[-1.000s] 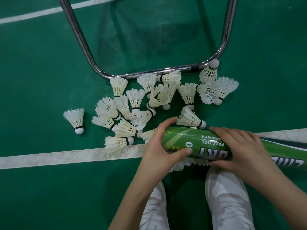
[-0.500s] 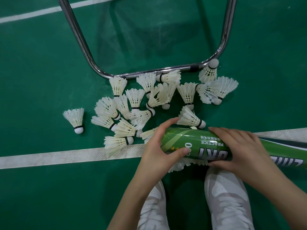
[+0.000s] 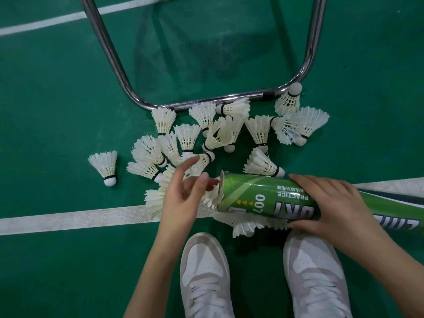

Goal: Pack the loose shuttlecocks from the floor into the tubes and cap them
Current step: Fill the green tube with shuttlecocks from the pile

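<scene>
1. Shuttlecocks (image 3: 229, 134) lie scattered in a loose pile on the green court floor (image 3: 57, 111), most of them between the chrome tube frame (image 3: 110, 56) and the white court line (image 3: 68, 220).
2. One lone shuttlecock (image 3: 105, 167) sits apart on the left of the pile, cork toward the camera.
3. Another shuttlecock by the frame corner (image 3: 289, 101) leans with its cork against the chrome bend.
4. A green shuttlecock tube (image 3: 263, 197) lies sideways above the line, its open mouth facing left, printed with "PRACTICE" and "007".
5. White feathers of a shuttlecock at the mouth (image 3: 212, 198) stick out just at the tube's opening.
6. The right hand (image 3: 330, 203) wraps over the tube's middle, its grip closed around the tube with fingers on top and thumb below.
7. The left hand (image 3: 183, 191) hovers just left of the mouth, its grip loose and wide, fingers relaxed and spread, thumb tip near the protruding feathers; whether it touches them I cannot tell.
8. More shuttlecocks under the tube (image 3: 247, 227) show as feathers below it.
9. Two white sneakers (image 3: 204, 271) stand at the bottom edge, toes toward the line.
</scene>
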Motion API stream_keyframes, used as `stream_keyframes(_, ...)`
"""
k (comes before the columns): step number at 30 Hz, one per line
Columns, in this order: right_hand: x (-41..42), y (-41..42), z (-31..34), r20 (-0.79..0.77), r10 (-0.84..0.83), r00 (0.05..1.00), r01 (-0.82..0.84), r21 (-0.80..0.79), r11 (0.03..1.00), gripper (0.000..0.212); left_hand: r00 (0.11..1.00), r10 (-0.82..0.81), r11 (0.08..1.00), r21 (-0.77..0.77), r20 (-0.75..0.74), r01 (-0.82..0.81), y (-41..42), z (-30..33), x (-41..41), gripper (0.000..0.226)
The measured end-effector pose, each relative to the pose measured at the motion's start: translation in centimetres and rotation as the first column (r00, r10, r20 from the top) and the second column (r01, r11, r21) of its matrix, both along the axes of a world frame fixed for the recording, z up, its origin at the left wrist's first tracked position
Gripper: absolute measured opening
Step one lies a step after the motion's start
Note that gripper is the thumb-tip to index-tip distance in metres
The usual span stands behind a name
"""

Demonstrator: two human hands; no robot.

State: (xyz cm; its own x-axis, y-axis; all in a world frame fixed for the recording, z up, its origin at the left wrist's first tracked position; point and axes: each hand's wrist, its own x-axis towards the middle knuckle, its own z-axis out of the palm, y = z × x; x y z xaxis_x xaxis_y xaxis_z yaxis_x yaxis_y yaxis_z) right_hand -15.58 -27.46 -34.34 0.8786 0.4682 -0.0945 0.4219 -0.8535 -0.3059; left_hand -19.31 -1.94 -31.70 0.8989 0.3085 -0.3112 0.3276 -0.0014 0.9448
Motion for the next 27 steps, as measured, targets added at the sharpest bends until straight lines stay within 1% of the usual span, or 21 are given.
stream_keyframes(1,0.0,0.0,0.0,-0.001,0.0,1.0,0.0,0.0,1.0,0.097,0.999,0.039,0.999,0.021,-0.003,-0.039,0.4,-0.3,0.1,0.028)
stream_keyframes(3,0.0,0.0,0.0,-0.001,-0.001,1.0,0.001,0.002,1.0,0.096,0.996,0.082,0.992,0.094,-0.017,-0.08,1.0,-1.1,0.1,0.03)
stream_keyframes(8,-0.1,-0.1,0.1,-0.008,0.001,1.0,-0.001,0.005,1.0,0.094,0.997,0.062,0.938,0.344,-0.05,-0.041,1.9,-3.2,0.8,0.039)
stream_keyframes(12,-0.1,0.0,0.1,-0.01,-0.004,1.0,0.004,-0.001,1.0,0.094,0.998,0.043,0.877,0.479,-0.04,-0.019,2.3,-4.4,1.9,0.046)
stream_keyframes(18,-0.1,0.0,0.1,-0.005,0.0,1.0,0.0,0.005,1.0,0.095,0.998,0.043,0.83,0.558,-0.038,-0.015,2.0,-5.1,3.0,0.047)
stream_keyframes(22,-0.1,0.0,0.1,-0.001,0.003,1.0,-0.003,0.007,1.0,0.097,0.994,0.109,0.835,0.545,-0.027,-0.076,1.6,-4.7,2.9,0.043)
stream_keyframes(27,-0.2,0.0,0.0,0.001,0.007,1.0,-0.007,0.0,1.0,0.097,0.988,0.157,0.828,0.544,0.006,-0.135,1.4,-4.5,2.4,0.043)
